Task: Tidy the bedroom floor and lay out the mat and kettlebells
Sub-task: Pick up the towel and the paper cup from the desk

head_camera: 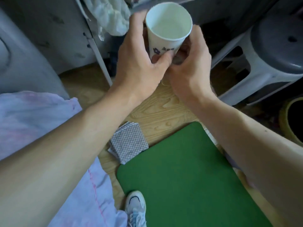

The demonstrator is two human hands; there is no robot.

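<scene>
A white paper cup [168,25] with dark print near its base is held up at the top centre, its empty inside facing me. My left hand [141,63] wraps its left side and base. My right hand [190,63] is cupped against its right side and base, fingers curled by something small and dark that I cannot identify. Below my arms a green mat [183,174] lies flat on the wooden floor [157,108]. No kettlebells are in view.
A deck of checkered playing cards [129,143] lies by the mat's far-left corner. Pale bedding [32,122] fills the left. A grey plastic stool [268,51] stands at right, a round bin [293,120] beside it. My white shoe [136,205] rests by the mat's near-left edge.
</scene>
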